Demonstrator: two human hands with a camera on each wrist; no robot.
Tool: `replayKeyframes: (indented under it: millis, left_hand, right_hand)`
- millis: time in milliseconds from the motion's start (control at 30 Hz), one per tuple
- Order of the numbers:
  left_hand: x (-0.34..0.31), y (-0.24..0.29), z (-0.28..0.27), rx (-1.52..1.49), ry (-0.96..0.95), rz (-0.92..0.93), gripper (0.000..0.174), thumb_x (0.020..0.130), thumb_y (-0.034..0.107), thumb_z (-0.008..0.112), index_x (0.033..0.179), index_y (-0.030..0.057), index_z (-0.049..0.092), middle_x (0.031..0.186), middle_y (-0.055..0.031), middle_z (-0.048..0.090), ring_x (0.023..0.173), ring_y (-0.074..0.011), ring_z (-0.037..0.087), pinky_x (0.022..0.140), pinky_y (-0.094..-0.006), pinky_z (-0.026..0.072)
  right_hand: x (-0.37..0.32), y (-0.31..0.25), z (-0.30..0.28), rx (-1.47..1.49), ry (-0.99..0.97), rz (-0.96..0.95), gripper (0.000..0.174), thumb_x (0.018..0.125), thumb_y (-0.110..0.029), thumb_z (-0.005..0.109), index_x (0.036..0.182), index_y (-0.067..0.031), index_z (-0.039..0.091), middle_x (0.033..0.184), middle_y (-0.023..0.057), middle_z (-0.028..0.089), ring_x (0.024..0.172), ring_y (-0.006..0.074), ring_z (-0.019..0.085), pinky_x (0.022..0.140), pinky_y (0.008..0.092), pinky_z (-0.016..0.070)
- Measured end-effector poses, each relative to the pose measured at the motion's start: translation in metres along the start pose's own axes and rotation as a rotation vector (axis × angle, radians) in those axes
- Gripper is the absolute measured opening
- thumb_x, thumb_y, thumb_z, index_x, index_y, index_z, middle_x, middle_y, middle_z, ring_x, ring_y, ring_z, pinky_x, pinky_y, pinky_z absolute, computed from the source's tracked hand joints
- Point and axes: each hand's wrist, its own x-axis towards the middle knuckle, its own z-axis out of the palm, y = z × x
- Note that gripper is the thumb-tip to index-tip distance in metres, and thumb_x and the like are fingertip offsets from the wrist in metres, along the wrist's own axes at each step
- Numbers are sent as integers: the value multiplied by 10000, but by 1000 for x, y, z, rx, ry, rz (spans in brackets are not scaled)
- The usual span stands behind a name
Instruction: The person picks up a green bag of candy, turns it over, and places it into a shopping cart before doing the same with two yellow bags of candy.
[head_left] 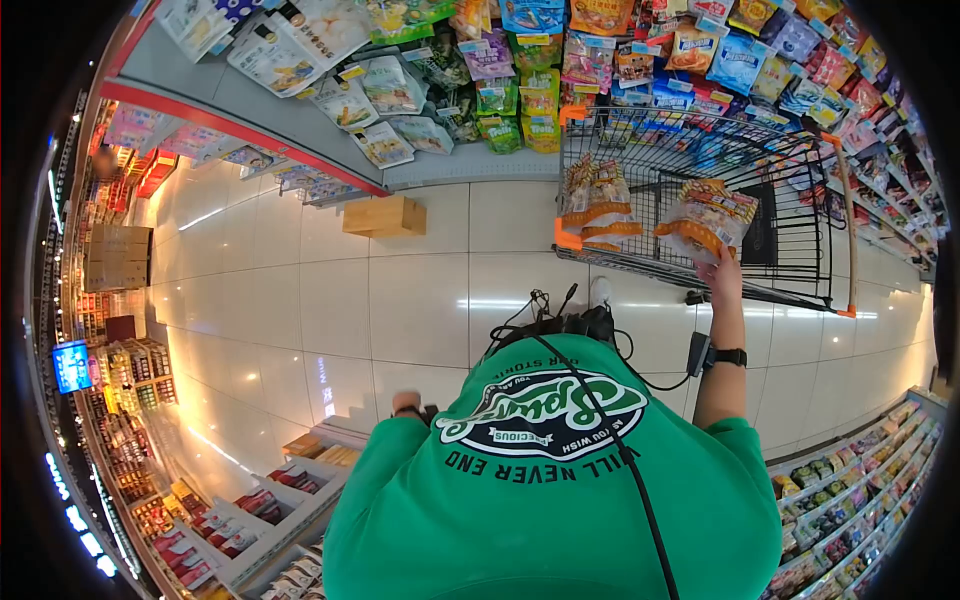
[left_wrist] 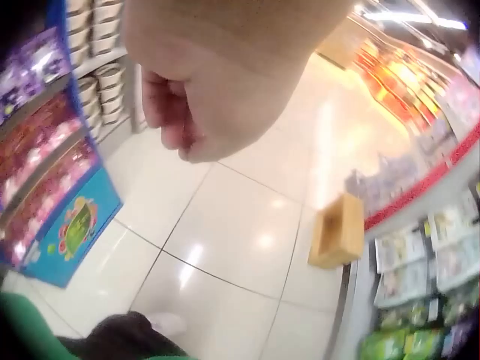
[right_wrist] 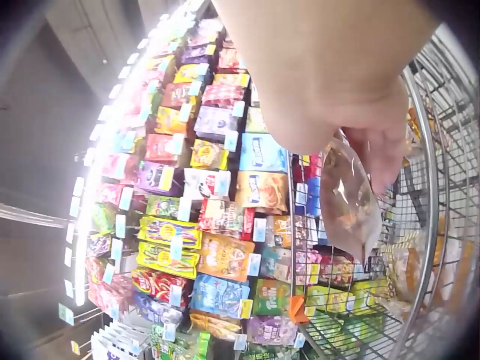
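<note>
My right hand (head_left: 720, 275) pinches the edge of an orange-and-clear snack bag (head_left: 706, 218) over the wire shopping cart (head_left: 848, 240). Similar bags (head_left: 600, 198) lie at the cart's left end. In the right wrist view the fingers of that hand (right_wrist: 349, 112) hang down over the cart side, gripping the clear part of the bag (right_wrist: 349, 201); its lower end hangs free. My left hand (head_left: 407, 402) is low by my left side, holding nothing. The left wrist view shows this hand (left_wrist: 217, 101) with loosely curled fingers above the floor.
Shelves of colourful snack packets (head_left: 690, 48) stand behind the cart. A wooden box (head_left: 385, 217) sits on the tiled floor by the shelf's base. More racks (head_left: 850, 500) are at lower right, and a display stand (left_wrist: 82, 225) is at left in the left wrist view.
</note>
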Motion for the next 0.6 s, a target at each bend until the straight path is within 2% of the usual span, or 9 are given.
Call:
replayKeyframes:
  millis: [33, 67, 167, 233, 267, 333, 433, 567, 600]
  left_hand:
    - [-21, 14, -24, -215, -507, -235, 280, 758, 258, 584, 980, 112, 671, 989, -106, 649, 933, -294, 613, 790, -430, 489]
    - [-34, 27, -26, -215, -521, -252, 280, 758, 258, 584, 980, 112, 671, 989, -106, 649, 933, -294, 613, 790, -430, 489]
    - [-71, 39, -3, -123, 71, 137, 307, 712, 202, 631, 985, 63, 640, 797, -111, 652, 742, -211, 630, 570, -386, 489]
    - [-77, 65, -22, -1093, 178, -125, 272, 731, 112, 596, 994, 41, 616, 698, -85, 616, 610, -151, 590, 466, -302, 446]
    - [-77, 83, -44, -1081, 179, -143, 272, 731, 112, 596, 994, 41, 616, 698, -85, 616, 610, -151, 590, 466, -302, 446]
    - [-88, 118, -112, -1557, 169, -512, 295, 730, 53, 590, 1025, 37, 596, 695, -60, 599, 567, -124, 558, 452, -245, 429]
    - [-94, 143, -176, -1363, 250, -519, 293, 720, 56, 607, 1011, 29, 598, 713, -50, 601, 575, -124, 554, 462, -249, 431]
    - [-106, 161, -192, -1353, 210, -459, 259, 695, 65, 643, 949, 29, 605, 670, -25, 579, 583, -114, 550, 482, -247, 440]
    - [-112, 150, -165, -1060, 281, -118, 194, 723, 106, 590, 907, 50, 615, 659, -34, 583, 567, -139, 559, 493, -268, 449]
  right_hand:
    - [19, 3, -1, 23, 27, 39, 413, 933, -360, 418, 1200, -46, 429, 1078, 99, 570, 825, 241, 635, 629, 305, 494]
    - [33, 5, 3, 24, 28, 68, 416, 928, -355, 421, 1224, -62, 412, 1102, 99, 558, 825, 245, 632, 641, 314, 488]
    - [70, 11, 28, -82, -129, 72, 418, 922, -351, 432, 1247, -89, 412, 1121, 85, 551, 829, 247, 629, 655, 320, 485]
    - [87, 12, 55, -177, -227, 124, 460, 896, -388, 461, 1259, -111, 412, 1125, 76, 551, 858, 244, 616, 679, 335, 480]
    - [95, 10, 68, -281, -316, 150, 503, 871, -425, 491, 1272, -132, 412, 1129, 67, 552, 887, 240, 603, 703, 349, 474]
    - [118, 10, 78, -374, -404, 191, 547, 845, -461, 520, 1284, -153, 412, 1133, 58, 552, 916, 237, 590, 727, 364, 469]
    - [171, 33, 76, -524, -461, 338, 588, 809, -491, 547, 1285, -170, 419, 1134, 61, 554, 957, 227, 563, 778, 405, 445]
    - [241, 58, 19, -477, -413, 496, 529, 813, -454, 554, 1236, -149, 464, 1122, 45, 561, 949, 216, 557, 782, 417, 443]
    - [256, 60, 7, -541, -369, 531, 487, 821, -438, 549, 1200, -138, 491, 1109, 47, 564, 931, 207, 564, 763, 408, 456]
